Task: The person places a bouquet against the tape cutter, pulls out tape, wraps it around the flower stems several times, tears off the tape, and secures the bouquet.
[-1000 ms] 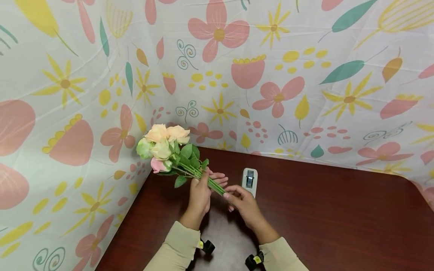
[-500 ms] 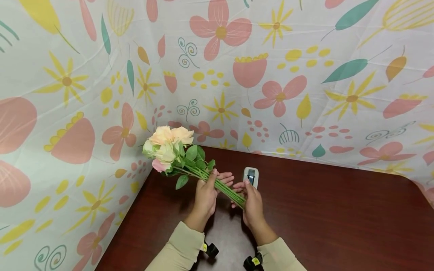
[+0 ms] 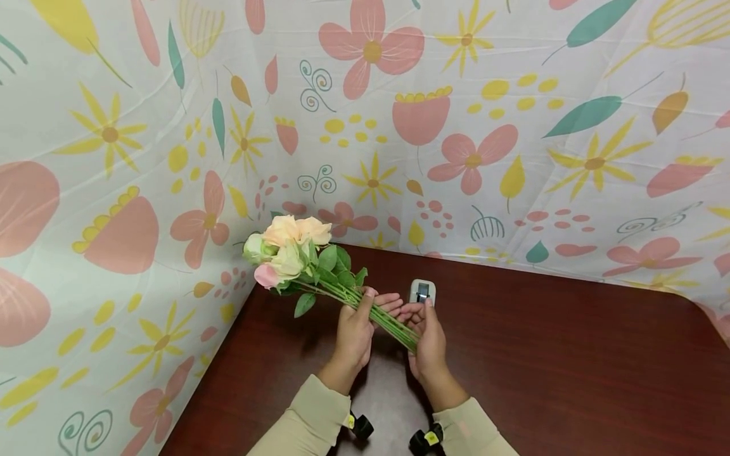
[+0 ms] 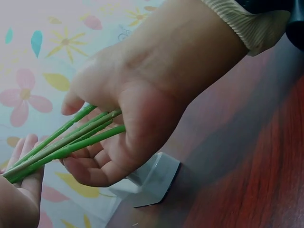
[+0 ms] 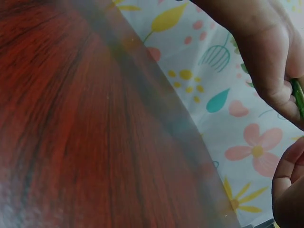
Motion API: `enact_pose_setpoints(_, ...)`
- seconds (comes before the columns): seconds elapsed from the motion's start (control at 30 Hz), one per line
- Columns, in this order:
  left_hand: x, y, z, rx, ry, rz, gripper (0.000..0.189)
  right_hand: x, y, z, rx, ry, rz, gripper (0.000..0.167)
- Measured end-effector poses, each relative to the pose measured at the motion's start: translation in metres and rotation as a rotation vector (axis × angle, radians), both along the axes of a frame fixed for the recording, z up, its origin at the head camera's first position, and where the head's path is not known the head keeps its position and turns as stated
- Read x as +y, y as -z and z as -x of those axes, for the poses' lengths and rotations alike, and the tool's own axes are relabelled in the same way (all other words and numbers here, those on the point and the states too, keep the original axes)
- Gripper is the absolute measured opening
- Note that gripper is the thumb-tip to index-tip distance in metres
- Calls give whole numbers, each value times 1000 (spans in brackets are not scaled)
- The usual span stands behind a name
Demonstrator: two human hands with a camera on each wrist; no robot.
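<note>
A bunch of roses (image 3: 291,250) in peach, cream, pale green and pink slants above the table, blooms at the upper left. My left hand (image 3: 355,329) grips its green stems (image 3: 390,323) around the middle, thumb over the top and fingers extended beneath. The stem ends reach the palm of my right hand (image 3: 429,345), whose fingers are loosely bent below them. In the left wrist view, the ends touch the right hand (image 4: 137,118), while part of the left hand (image 4: 21,204) shows at the lower left. Just behind the right hand stands a light grey tape dispenser (image 3: 422,291), partly hidden.
The dark reddish-brown table (image 3: 547,367) extends to the right and front. White fabric (image 3: 353,145) with printed flowers and leaves hangs along the back and left side, meeting the table's edges.
The bunch and my left hand have shifted slightly right. My right hand has gone from fingertips at the stem ends to the palm against them, and now covers part of the tape dispenser.
</note>
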State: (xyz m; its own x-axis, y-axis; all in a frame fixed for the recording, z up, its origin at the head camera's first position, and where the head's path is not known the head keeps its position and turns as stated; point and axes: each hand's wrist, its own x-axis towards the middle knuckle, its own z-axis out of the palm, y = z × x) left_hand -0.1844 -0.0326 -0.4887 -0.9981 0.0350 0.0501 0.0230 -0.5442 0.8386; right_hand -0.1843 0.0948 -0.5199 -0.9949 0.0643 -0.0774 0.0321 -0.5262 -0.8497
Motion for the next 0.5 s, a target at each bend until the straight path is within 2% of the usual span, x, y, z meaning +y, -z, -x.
enact_pose_setpoints(0.1,2,1,-1,0,4,-7,21,0,-1,0,3,1,35,53)
enact_pose_setpoints(0.23,5,3,-2,4,6,-1,24,-1,-2,0,-4,8,59,51)
enact_pose_setpoints(0.5,6,5,-1,0,-3,18,29,-1,-2,-1,10,34,-2,42)
